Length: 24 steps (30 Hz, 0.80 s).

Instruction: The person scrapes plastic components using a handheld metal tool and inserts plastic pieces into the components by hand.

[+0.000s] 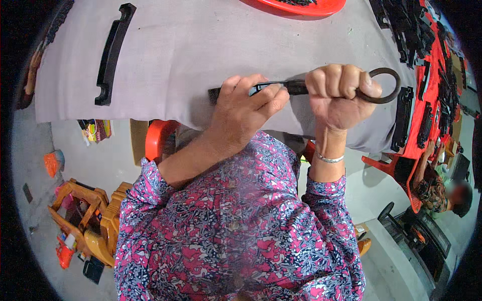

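Note:
My left hand [246,108] presses its fingers down on a long black plastic part [216,93] that lies on the grey cloth-covered table [201,45]. My right hand [337,93] is clenched in a fist around the dark handle of a tool [389,86] with a ring-shaped loop end sticking out to the right. The tool's front end meets the black part between my two hands. A silver bracelet sits on my right wrist.
Another black handle-shaped part [113,52] lies at the table's far left. A red tray [306,6] sits at the top edge. Many black parts [422,35] lie on red trays at the right, where another person [442,193] sits. Orange chairs [93,215] stand below left.

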Tool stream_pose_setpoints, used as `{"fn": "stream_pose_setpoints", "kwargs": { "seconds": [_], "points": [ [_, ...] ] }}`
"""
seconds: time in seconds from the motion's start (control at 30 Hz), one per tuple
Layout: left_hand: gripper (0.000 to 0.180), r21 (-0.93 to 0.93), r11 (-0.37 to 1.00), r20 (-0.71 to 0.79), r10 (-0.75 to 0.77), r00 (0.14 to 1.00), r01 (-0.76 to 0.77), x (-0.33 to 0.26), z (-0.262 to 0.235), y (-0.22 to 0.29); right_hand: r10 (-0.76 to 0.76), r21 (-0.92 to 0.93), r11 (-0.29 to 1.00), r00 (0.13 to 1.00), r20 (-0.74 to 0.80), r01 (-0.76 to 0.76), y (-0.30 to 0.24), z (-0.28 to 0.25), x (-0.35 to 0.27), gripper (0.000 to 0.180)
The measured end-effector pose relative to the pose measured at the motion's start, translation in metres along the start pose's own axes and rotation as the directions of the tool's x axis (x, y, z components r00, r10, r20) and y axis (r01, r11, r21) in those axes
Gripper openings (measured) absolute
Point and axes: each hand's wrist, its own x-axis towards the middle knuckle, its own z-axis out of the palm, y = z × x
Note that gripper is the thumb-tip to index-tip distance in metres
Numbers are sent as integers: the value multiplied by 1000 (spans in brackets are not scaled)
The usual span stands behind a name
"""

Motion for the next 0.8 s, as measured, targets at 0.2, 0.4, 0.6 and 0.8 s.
{"fn": "stream_pose_setpoints", "kwargs": {
  "seconds": [0.2,0.4,0.6,0.8],
  "points": [
    [39,30,1000,19,10,1000,-10,-1,0,0,-22,86,996,997,69,16,-11,1,3,45],
    [38,22,1000,17,10,1000,-11,1,-1,0,6,-33,999,1000,25,-5,-7,5,1,44],
    [39,-15,1000,37,6,999,-6,1,-3,-1,26,-147,989,999,22,-23,-6,12,1,42],
    [38,-13,1000,33,6,999,-6,0,-1,0,93,-282,955,995,-21,-95,-5,28,7,43]
  ]
}}
